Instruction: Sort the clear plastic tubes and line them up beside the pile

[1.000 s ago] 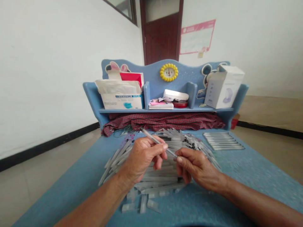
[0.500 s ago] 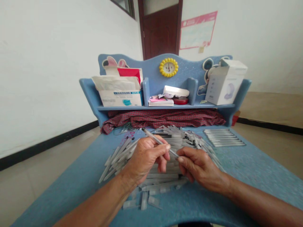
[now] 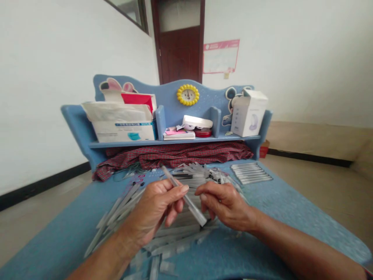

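My left hand (image 3: 159, 204) is closed around a clear-barrelled pen (image 3: 190, 205), which slants from the upper left down toward me. Its near end looks wider, like a clear cap. Just right of the pen, my right hand (image 3: 230, 206) has its thumb and forefinger pinched together; whatever is between them, if anything, is hidden. Under both hands spreads a pile of pen parts (image 3: 177, 231), with more clear barrels (image 3: 122, 210) to the left. Several loose clear caps (image 3: 155, 266) lie at the front. A neat row of pens (image 3: 251, 173) lies on the right.
The blue desk (image 3: 291, 217) has a raised shelf (image 3: 175, 143) at the back. On it stand a mask box (image 3: 125, 132), a white box (image 3: 249, 114), papers and a red tin (image 3: 203, 133). A checked cloth (image 3: 175, 155) is bunched beneath. A yellow clock (image 3: 188, 95) hangs above.
My right hand has come off the pen's near end and sits beside it. The pen's near end now shows a wider clear part. The whole view has shifted, moving the desk leftward.
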Motion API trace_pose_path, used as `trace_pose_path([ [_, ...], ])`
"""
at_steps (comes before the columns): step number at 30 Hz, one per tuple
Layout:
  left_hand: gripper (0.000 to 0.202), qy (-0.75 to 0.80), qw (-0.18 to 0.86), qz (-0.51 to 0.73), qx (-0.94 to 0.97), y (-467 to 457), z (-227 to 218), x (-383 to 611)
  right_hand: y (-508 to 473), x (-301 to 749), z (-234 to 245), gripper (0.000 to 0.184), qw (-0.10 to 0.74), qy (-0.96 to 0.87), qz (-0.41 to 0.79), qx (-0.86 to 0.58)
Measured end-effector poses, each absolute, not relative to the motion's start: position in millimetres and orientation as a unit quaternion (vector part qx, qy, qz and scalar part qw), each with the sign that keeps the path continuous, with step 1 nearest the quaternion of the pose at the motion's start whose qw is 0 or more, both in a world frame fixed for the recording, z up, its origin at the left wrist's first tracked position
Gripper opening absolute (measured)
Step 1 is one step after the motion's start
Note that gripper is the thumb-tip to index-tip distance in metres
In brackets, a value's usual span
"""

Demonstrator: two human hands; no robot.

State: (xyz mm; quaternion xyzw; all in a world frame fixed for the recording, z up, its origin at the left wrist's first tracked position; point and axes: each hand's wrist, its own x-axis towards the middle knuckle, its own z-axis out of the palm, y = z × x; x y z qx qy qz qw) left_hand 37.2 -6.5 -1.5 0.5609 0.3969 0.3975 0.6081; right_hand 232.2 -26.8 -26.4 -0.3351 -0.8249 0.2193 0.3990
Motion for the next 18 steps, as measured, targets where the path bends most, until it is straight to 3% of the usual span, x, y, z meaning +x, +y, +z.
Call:
trace_pose_path([
  [3, 0.037, 0.401, 0.641, 0.347, 0.555, -5, -2, 37, -27, 232, -24, 0.028, 0.371, -0.877, -0.008, -0.303],
  [6, 0.044, 0.407, 0.658, 0.305, 0.555, -8, 0, 40, -30, 230, -25, 0.025, 0.358, -0.887, -0.144, -0.252],
  [14, 0.051, 0.433, 0.661, 0.249, 0.56, -15, 1, 47, -38, 220, -21, 0.015, 0.324, -0.889, -0.271, -0.176],
  [18, 0.053, 0.407, 0.65, 0.228, 0.6, -14, 0, 45, -47, 220, -4, 0.025, 0.328, -0.889, -0.273, -0.167],
])
